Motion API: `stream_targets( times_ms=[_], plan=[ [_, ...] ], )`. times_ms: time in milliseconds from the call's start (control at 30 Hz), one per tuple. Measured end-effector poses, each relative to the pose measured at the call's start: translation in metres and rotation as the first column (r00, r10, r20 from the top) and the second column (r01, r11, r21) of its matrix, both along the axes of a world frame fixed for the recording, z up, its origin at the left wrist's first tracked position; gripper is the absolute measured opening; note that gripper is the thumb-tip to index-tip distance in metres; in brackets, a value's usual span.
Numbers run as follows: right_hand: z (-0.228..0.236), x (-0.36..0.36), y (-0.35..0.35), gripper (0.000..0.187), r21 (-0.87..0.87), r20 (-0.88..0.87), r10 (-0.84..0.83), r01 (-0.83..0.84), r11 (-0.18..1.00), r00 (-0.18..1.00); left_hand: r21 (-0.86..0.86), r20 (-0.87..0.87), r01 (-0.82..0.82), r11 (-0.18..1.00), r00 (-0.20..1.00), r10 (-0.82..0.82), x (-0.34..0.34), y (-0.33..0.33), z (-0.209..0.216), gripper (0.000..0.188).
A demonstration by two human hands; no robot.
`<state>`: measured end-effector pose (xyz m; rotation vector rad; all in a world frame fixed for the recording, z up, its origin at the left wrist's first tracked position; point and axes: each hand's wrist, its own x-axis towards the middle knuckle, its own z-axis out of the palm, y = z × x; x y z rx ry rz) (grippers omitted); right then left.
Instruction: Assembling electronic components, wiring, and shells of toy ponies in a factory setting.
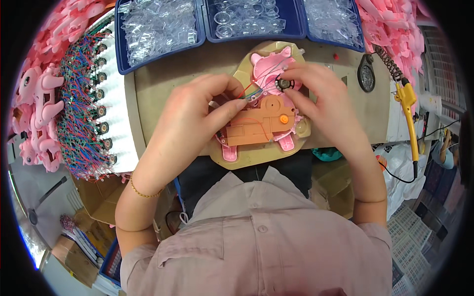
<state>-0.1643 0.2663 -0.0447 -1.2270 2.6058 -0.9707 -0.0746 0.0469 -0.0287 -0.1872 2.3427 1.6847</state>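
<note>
The left hand [202, 108] hides its own palm and curled lower fingers, so exactly what these touch cannot be told. Its thumb and index finger close narrowly on thin red, green and blue insulated wires [253, 93], whose ends on that side vanish under the hand. The right hand [316, 86] pinches a small round black disc with a metallic centre [285, 84] between thumb and fingertips, which cover part of its rim. Beneath, an open pink plastic shell [264, 66] is largely covered by a flat orange-brown plastic box [254, 129]; the disc is at one o'clock from this box. Shell and box lie on a yellowish, rounded plate [237, 161].

Both hands show their backs, wrists bent inward, the left forearm coming in from eight o'clock and the right from four. A thin gold-coloured chain [143, 194] circles the left forearm.

At ten o'clock, heaped pink plastic parts [42, 98] are cut off by the dark fisheye rim. A blue plastic bin [202, 24] at twelve o'clock runs past the top edge; its transparent pieces [247, 17] overlap too closely to separate.
</note>
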Motion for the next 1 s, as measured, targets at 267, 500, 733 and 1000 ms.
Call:
stream_targets(
  times_ms=[267, 500, 733, 1000],
  plan=[
    [0.008, -0.017, -0.008, 0.020, 0.173, -0.134, 0.197, -0.173, 0.970, 0.971, -0.135, -0.158, -0.027, 0.991, 0.987, 0.005, 0.007, 0.006, 0.002, 0.012],
    [0.007, -0.025, -0.013, 0.018, 0.171, -0.081, 0.362, -0.345, 0.923, 0.929, 0.144, 0.115, -0.119, 0.982, 0.988, 0.102, 0.004, 0.001, -0.002, 0.013],
    [0.011, -0.026, -0.019, 0.011, 0.144, 0.025, 0.214, -0.215, 0.966, 0.977, 0.012, -0.040, -0.032, 0.999, 0.999, 0.033, 0.010, 0.001, 0.003, 0.015],
    [0.018, -0.042, -0.033, 0.012, 0.262, 0.171, 0.322, -0.357, 0.897, 0.931, 0.265, 0.201, -0.117, 0.957, 0.977, 0.064, 0.003, -0.004, -0.003, 0.016]
  ],
)
